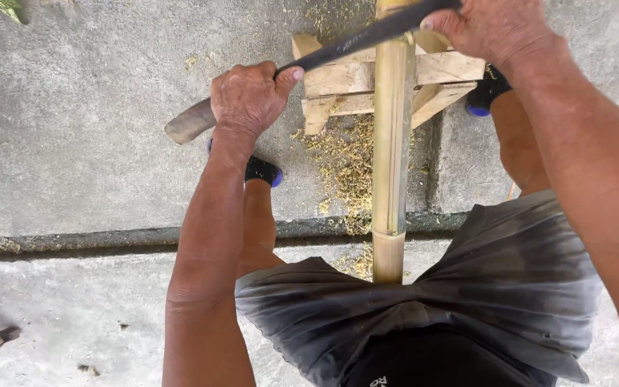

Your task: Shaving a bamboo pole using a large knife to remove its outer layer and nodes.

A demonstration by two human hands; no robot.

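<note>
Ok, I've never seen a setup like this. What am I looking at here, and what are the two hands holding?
This is one view from a camera worn on the person's head, looking down. There is no machine, only two bare hands. A bamboo pole runs away from the person's lap onto a small wooden stand on the concrete floor. The left hand grips the wooden handle of a long dark blade; the right hand holds its far end, so the blade lies across the pole. Bamboo shavings lie under the stand.
</note>
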